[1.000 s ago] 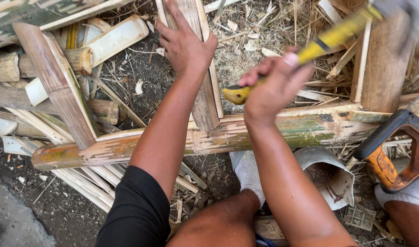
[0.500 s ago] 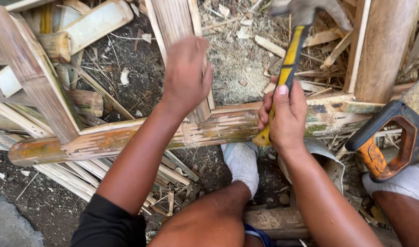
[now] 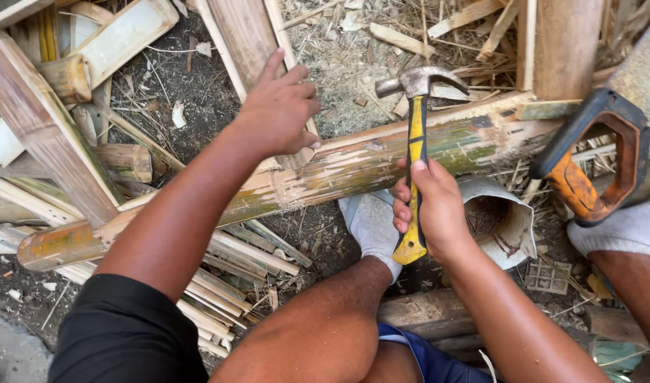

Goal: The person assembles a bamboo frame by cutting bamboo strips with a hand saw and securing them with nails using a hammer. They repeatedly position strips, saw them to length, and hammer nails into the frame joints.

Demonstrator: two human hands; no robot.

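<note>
My left hand [image 3: 279, 110] presses flat on a split bamboo slat [image 3: 243, 35] where it crosses a long bamboo pole [image 3: 353, 167]. The pole lies slanted from lower left to upper right. My right hand [image 3: 431, 209] grips the yellow-and-black handle of a claw hammer [image 3: 415, 142]. The hammer's metal head [image 3: 420, 79] hangs just above the pole's top edge, right of my left hand. My knee and a grey sock sit below the pole.
A hand saw with an orange-and-black handle [image 3: 594, 159] leans at the right, beside another person's grey-socked leg [image 3: 626, 230]. Bamboo slats and offcuts [image 3: 69, 78] lie at the left over dirt and dry straw. A broken white pipe piece [image 3: 506, 227] sits under the pole.
The hammer has swung down from its raised position, and its head is now just above the pole. My left hand stays on the slat.
</note>
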